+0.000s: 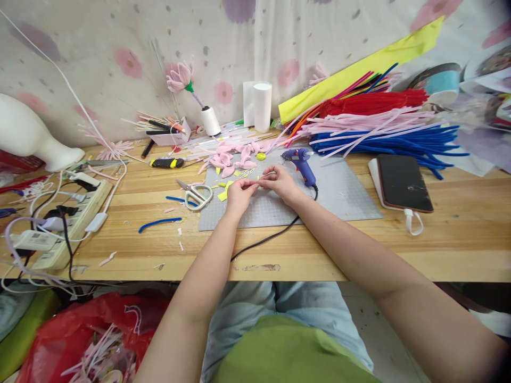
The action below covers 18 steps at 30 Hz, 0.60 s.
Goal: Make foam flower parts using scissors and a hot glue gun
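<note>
My left hand [240, 194] and my right hand [280, 183] meet fingertip to fingertip above the grey cutting mat [339, 199]. Pinched between them is a small yellow piece [258, 179], too tiny to make out fully. Just beyond lie pink pipe-cleaner petals [225, 159] and a yellow-green bud-like lump [261, 156]. Yellow scraps [224, 192] rest beside my left hand. A blue hot glue gun [301, 164] lies on the mat to the right of my right hand, its black cord running under my right forearm. Scissors [198, 197] lie left of my left hand.
Bundles of blue pipe cleaners [383, 142] and red ones [375, 102] fill the back right. A phone [404, 182] lies at right. A power strip [72, 226] with tangled cables is at left. A utility knife [166, 163] and a pink pipe-cleaner flower [181, 77] stand behind.
</note>
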Each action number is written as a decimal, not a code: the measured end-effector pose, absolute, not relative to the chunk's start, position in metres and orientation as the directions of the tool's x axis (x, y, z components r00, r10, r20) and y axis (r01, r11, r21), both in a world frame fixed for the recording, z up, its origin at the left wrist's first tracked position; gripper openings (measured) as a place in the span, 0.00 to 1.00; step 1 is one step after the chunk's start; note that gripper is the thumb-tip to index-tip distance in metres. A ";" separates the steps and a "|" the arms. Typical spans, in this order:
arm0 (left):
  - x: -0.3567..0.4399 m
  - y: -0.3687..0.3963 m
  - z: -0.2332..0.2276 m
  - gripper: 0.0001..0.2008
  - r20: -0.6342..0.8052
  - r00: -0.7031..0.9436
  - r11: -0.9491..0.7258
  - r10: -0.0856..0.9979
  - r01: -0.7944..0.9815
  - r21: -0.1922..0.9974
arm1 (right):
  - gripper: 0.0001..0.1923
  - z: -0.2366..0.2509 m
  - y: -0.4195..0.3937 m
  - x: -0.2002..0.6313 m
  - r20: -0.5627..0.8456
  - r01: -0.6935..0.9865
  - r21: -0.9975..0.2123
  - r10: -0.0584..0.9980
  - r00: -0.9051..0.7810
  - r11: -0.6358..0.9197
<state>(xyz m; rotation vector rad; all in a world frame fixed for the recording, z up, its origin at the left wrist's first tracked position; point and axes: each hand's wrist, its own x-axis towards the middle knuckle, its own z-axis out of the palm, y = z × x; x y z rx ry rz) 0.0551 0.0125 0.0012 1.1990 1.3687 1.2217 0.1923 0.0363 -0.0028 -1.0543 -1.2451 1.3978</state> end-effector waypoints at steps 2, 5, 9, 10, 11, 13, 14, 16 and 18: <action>0.055 0.012 0.002 0.05 -0.027 -0.115 0.040 0.993 0.112 0.993 | 0.24 -0.002 0.037 0.194 -0.018 -0.130 -0.991 0.980 -0.197 -0.044; 0.056 0.011 0.001 0.10 0.004 -0.101 0.009 0.995 0.126 0.992 | 0.24 -0.001 0.037 0.194 -0.024 -0.161 -0.986 0.983 -0.181 -0.054; 0.057 0.011 -0.001 0.22 0.076 -0.094 -0.069 0.993 0.069 0.995 | 0.22 -0.002 0.036 0.190 -0.043 -0.180 -0.981 0.987 -0.155 -0.071; 0.058 0.011 -0.001 0.22 0.071 -0.094 -0.067 0.993 0.051 0.996 | 0.22 -0.002 0.036 0.190 -0.045 -0.176 -0.982 0.987 -0.154 -0.073; 0.058 0.011 -0.001 0.21 0.055 -0.093 -0.052 0.994 0.033 0.998 | 0.22 -0.001 0.035 0.189 -0.045 -0.171 -0.983 0.987 -0.154 -0.072; 0.058 0.012 0.000 0.19 0.008 -0.094 -0.008 0.996 -0.005 1.000 | 0.21 0.000 0.035 0.190 -0.039 -0.161 -0.985 0.986 -0.163 -0.066; 0.058 0.011 0.001 0.18 -0.018 -0.096 0.016 0.995 -0.021 1.000 | 0.21 0.000 0.034 0.191 -0.035 -0.158 -0.985 0.984 -0.175 -0.064; 0.059 0.011 0.003 0.18 -0.060 -0.107 0.056 0.992 -0.039 0.998 | 0.22 0.002 0.034 0.193 -0.033 -0.154 -0.986 0.978 -0.205 -0.065; 0.059 0.010 0.004 0.18 -0.079 -0.120 0.075 0.990 -0.037 0.997 | 0.22 0.004 0.033 0.196 -0.033 -0.148 -0.987 0.973 -0.230 -0.069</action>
